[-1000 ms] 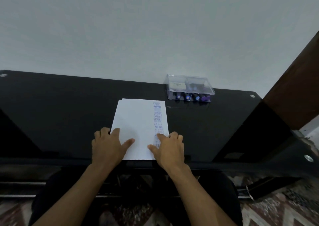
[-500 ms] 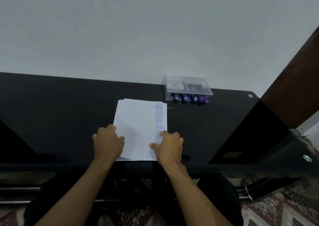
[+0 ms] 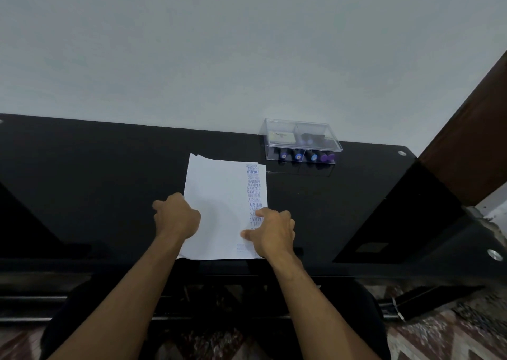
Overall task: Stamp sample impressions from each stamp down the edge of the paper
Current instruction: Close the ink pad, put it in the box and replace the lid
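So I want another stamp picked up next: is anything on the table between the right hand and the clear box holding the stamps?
Nothing visible does. The right hand rests on the paper, and bare black table runs from it to the clear box, though the box looks lidded.
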The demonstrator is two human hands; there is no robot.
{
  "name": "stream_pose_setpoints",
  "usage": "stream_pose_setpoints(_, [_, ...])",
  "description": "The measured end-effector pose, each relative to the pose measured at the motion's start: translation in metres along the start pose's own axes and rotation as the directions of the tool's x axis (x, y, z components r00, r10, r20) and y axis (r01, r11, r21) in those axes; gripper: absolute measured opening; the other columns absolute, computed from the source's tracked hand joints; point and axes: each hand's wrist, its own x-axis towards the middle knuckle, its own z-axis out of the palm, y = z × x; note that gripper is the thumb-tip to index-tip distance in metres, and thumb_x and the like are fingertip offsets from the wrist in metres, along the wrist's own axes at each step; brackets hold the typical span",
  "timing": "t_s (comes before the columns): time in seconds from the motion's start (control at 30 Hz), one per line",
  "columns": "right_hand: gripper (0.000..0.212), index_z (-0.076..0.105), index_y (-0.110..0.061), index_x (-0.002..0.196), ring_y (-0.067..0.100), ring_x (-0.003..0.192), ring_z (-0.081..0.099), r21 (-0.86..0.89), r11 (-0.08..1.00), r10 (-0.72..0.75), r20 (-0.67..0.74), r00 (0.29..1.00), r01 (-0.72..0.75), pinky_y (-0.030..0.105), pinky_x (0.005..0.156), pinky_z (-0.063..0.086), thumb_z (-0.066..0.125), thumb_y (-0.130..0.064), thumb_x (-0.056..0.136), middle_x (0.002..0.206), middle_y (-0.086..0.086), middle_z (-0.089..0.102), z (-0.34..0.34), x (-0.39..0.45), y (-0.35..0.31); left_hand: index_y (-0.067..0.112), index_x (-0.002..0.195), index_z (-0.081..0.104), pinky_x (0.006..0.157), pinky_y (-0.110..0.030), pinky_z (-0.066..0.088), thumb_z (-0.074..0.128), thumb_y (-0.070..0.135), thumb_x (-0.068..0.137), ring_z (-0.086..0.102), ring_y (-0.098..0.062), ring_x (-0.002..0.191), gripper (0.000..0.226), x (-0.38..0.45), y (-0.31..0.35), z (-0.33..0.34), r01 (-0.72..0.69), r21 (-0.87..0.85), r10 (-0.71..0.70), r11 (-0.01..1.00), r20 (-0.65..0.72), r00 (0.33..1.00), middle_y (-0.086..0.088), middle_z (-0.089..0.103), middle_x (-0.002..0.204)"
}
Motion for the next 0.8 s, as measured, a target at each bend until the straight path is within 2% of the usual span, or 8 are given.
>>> stream_pose_setpoints(0.1, [0.058, 0.058, -0.036, 0.132, 0.022, 0.118, 0.038, -0.032, 0.999, -0.044, -0.008, 0.999, 0.044, 0.036, 0.104, 0.037, 0.080, -0.040, 0.078, 0.126, 0.000, 0.038, 0.002, -0.001, 0.001, 0.012, 0.111, 0.057, 0.060, -0.033, 0.046, 0.055, 0.006, 0.087, 0.057, -0.024, 0.077, 0.025, -0.007, 0.003, -0.003, -0.071, -0.067, 0.072, 0.995, 0.017, 0.997, -0.012, 0.056, 0.118])
stream_pose_setpoints(0.17, [0.056, 0.058, -0.037, 0.131, 0.021, 0.117, 0.037, -0.043, 0.997, -0.065, -0.007, 0.998, 0.065, 0.035, 0.105, 0.037, 0.078, -0.042, 0.080, 0.125, -0.001, 0.037, 0.003, -0.002, 0.002, 0.016, 0.120, 0.057, 0.068, -0.032, 0.050, 0.051, 0.001, 0.086, 0.060, -0.019, 0.084, 0.037, -0.011, 0.000, -0.003, -0.138, -0.122, 0.144, 0.983, 0.036, 0.989, -0.002, 0.063, 0.109])
stream_pose_setpoints(0.23, [0.055, 0.059, -0.037, 0.131, 0.019, 0.117, 0.037, -0.020, 0.997, -0.072, -0.002, 0.997, 0.072, 0.034, 0.106, 0.037, 0.078, -0.043, 0.080, 0.124, -0.002, 0.037, 0.003, -0.002, 0.004, 0.019, 0.143, 0.048, 0.087, -0.030, 0.050, 0.050, -0.005, 0.088, 0.061, -0.022, 0.109, 0.060, -0.014, -0.005, -0.004, -0.181, -0.163, 0.193, 0.970, 0.062, 0.979, -0.001, 0.061, 0.131])
stream_pose_setpoints(0.3, [0.054, 0.060, -0.037, 0.130, 0.018, 0.118, 0.036, 0.025, 0.997, -0.075, 0.002, 0.997, 0.075, 0.034, 0.107, 0.037, 0.077, -0.046, 0.080, 0.123, -0.003, 0.037, 0.001, -0.001, 0.006, 0.026, 0.156, 0.032, 0.102, -0.028, 0.043, 0.052, -0.009, 0.090, 0.050, -0.022, 0.134, 0.078, -0.015, -0.011, -0.006, -0.218, -0.217, 0.236, 0.952, 0.059, 0.970, 0.003, 0.046, 0.153])
stream_pose_setpoints(0.43, [0.052, 0.061, -0.037, 0.129, 0.019, 0.121, 0.034, 0.090, 0.991, -0.095, 0.003, 0.995, 0.095, 0.035, 0.106, 0.038, 0.069, -0.057, 0.082, 0.125, -0.001, 0.038, -0.001, -0.001, 0.009, 0.038, 0.153, 0.036, 0.098, -0.037, 0.055, 0.062, -0.008, 0.090, 0.063, -0.018, 0.117, 0.083, -0.013, -0.022, -0.015, -0.243, -0.367, 0.276, 0.898, 0.038, 0.960, 0.005, 0.060, 0.139])
stream_pose_setpoints(0.57, [0.052, 0.061, -0.036, 0.130, 0.020, 0.125, 0.039, 0.199, 0.978, -0.073, 0.054, 0.996, 0.061, 0.037, 0.107, 0.041, 0.065, -0.058, 0.083, 0.131, 0.002, 0.043, -0.005, 0.004, 0.007, 0.023, 0.141, 0.056, 0.079, -0.036, 0.060, 0.062, -0.015, 0.088, 0.072, -0.021, 0.099, 0.065, -0.011, -0.026, -0.021, 0.006, -0.699, 0.122, 0.715, 0.133, 0.984, -0.006, 0.070, 0.120])
stream_pose_setpoints(0.67, [0.054, 0.061, -0.028, 0.131, 0.013, 0.117, 0.056, 0.304, 0.951, -0.085, 0.098, 0.991, 0.052, 0.034, 0.103, 0.048, 0.069, -0.048, 0.082, 0.131, -0.003, 0.059, -0.012, 0.011, 0.006, 0.017, 0.137, 0.060, 0.074, -0.034, 0.058, 0.062, -0.014, 0.090, 0.070, -0.026, 0.100, 0.056, -0.003, -0.031, -0.023, 0.130, -0.745, 0.047, 0.654, 0.212, 0.976, -0.009, 0.069, 0.121])
stream_pose_setpoints(0.8, [0.040, 0.063, -0.019, 0.126, 0.006, 0.091, 0.067, 0.569, 0.816, -0.047, 0.247, 0.968, -0.106, 0.019, 0.074, 0.057, 0.072, -0.024, 0.087, 0.109, -0.012, 0.067, -0.019, 0.019, 0.002, 0.016, 0.133, 0.061, 0.079, -0.041, 0.058, 0.061, -0.012, 0.091, 0.069, -0.032, 0.102, 0.052, 0.016, -0.036, -0.022, 0.263, -0.768, -0.022, 0.584, 0.309, 0.951, -0.011, 0.067, 0.121])
